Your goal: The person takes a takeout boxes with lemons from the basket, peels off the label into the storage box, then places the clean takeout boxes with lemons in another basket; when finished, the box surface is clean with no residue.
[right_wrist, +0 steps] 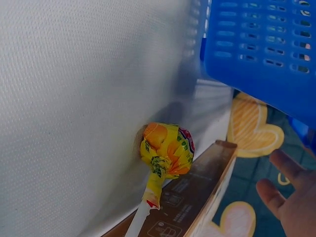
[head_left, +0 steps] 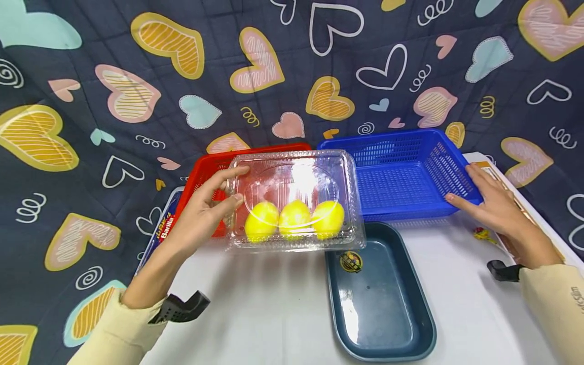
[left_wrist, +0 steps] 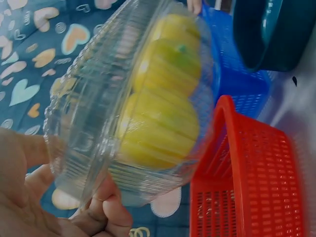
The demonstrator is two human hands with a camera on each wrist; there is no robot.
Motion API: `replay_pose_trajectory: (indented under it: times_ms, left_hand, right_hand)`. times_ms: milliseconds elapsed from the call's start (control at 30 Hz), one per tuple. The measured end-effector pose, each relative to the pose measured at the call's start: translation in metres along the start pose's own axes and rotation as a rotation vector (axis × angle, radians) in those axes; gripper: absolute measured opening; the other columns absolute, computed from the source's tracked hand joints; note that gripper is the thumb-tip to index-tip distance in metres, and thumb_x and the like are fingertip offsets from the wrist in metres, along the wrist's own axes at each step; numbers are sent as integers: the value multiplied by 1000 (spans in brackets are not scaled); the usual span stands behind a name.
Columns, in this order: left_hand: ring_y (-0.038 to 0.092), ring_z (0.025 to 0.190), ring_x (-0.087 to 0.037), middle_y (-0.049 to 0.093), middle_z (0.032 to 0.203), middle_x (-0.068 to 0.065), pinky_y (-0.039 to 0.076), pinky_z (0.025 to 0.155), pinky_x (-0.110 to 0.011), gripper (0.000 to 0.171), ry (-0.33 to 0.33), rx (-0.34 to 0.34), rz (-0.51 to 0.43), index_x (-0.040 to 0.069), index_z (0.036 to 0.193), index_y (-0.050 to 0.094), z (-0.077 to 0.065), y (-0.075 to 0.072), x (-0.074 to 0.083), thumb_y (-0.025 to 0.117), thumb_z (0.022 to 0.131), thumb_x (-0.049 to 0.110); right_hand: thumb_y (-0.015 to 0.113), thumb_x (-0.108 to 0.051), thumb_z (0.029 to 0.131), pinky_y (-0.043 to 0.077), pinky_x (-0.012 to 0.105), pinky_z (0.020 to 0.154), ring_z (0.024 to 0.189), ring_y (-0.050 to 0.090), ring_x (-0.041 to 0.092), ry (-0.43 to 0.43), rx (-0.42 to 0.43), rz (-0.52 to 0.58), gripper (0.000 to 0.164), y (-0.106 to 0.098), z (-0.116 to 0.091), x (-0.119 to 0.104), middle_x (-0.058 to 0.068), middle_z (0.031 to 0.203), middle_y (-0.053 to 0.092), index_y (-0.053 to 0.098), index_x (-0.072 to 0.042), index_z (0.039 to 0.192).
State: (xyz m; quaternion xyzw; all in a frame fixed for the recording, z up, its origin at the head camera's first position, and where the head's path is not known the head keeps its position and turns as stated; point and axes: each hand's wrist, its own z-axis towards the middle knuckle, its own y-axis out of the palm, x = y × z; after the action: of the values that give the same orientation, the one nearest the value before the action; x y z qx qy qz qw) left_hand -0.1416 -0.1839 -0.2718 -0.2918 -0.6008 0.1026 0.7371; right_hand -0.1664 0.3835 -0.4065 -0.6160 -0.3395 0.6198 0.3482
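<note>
My left hand [head_left: 203, 213] grips the left end of a clear plastic clamshell box [head_left: 292, 177], its fingers curled over the edge. Inside the box, three round yellow fruits [head_left: 294, 219] rest in a row along the lower side; one shows a green stem spot in the left wrist view. Held up, the box overlaps the red basket [head_left: 201, 172] in the head view. On the right, my right hand [head_left: 499, 208] holds the near right corner of the blue basket [head_left: 392, 187], thumb over the rim and fingers outside; two fingers [right_wrist: 286, 168] show below the basket in the right wrist view.
A dark teal tray [head_left: 429, 324] lies on the white table [head_left: 255, 314] in front of the blue basket. A wrapped lollipop [right_wrist: 165, 150] lies beside a brown box [right_wrist: 197, 192] at the right. A blue Barilla pack [head_left: 164, 223] stands left; heart-patterned cloth [head_left: 191, 50] hangs behind.
</note>
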Motion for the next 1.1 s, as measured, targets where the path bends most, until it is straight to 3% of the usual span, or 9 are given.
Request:
replay_pose_trajectory:
  times_ms: [200, 400, 600, 800, 1100]
  left_hand:
    - [63, 83, -27, 49, 131, -7, 62, 70, -31, 46, 43, 22, -19, 29, 147, 51, 29, 12, 0, 59, 102, 19]
    - [66, 65, -22, 47, 112, -9, 60, 64, -29, 48, 84, 9, -124, 27, 146, 54, 55, 32, 2, 62, 101, 15]
    - [63, 75, -22, 49, 100, -10, 58, 61, -27, 48, 124, 6, -189, 24, 145, 55, 76, 56, 6, 63, 100, 11]
    - [55, 76, -25, 54, 102, -9, 53, 60, -25, 47, 110, 0, -184, 27, 143, 56, 97, 77, 12, 62, 99, 13]
    - [57, 64, -22, 53, 96, -10, 56, 61, -30, 47, 72, -5, -204, 27, 143, 56, 125, 104, 19, 65, 98, 16]
  right_hand:
    - [52, -55, 99, -3, 84, 111, 153, -5, 56, -8, 3, -8, 98, 0, 0, 1, 23, 170, -9, -5, -7, 163]
    - [52, -57, 98, -7, 83, 112, 152, -9, 57, 14, -8, 20, 100, 0, 0, 1, 21, 170, -12, -7, -9, 163]
    - [52, -58, 98, -10, 81, 113, 151, -10, 58, 25, -19, 38, 101, 1, -1, 0, 22, 169, -14, -9, -9, 162]
    - [51, -59, 98, -13, 80, 113, 151, -13, 57, 41, -32, 60, 100, 0, -2, 0, 19, 170, -16, -10, -11, 162]
    - [51, -57, 99, -10, 81, 112, 151, -10, 58, 31, -24, 49, 99, 0, -2, -2, 20, 170, -15, -8, -10, 163]
